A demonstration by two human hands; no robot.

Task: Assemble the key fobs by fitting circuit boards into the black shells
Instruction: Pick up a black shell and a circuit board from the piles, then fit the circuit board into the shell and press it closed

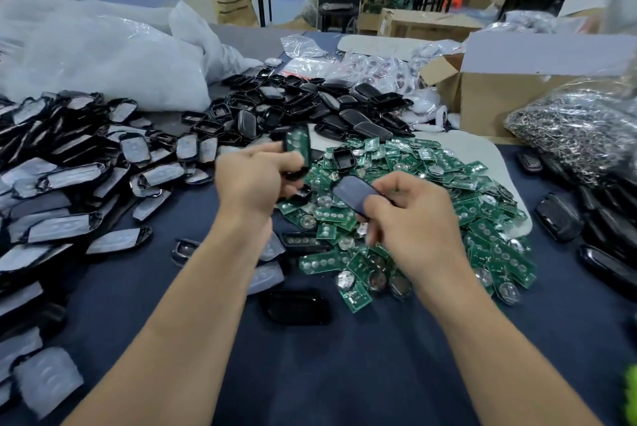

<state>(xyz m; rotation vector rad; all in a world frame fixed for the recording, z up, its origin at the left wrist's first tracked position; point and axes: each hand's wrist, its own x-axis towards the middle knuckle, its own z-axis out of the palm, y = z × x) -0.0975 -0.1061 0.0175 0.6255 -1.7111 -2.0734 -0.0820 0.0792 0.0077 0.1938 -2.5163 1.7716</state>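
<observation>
Presently we hold: left hand (pixel 255 181) gripping a board-fitted shell (pixel 297 146); right hand (pixel 417 218) pinching a black cover (pixel 353 195), above the circuit-board pile (pixel 448 191).

Hands: two. Left hand (pixel 255 177) holds one black shell with green board (pixel 297 146); right hand (pixel 413 215), one dark oval shell (pixel 355 194). Green rectangular circuit boards (pixel 448 191): one heap, uncountable. Glossy black plastic shells (pixel 310 98): dozens. Brown cardboard box (pixel 499 94): one.

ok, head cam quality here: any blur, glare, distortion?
Head view: motion blur smears the left hand and the shell it grips; right hand and its grey cover slightly soft; glare on the plastic bags; wide-angle bending at the edges; circuit board pile sharp.
</observation>
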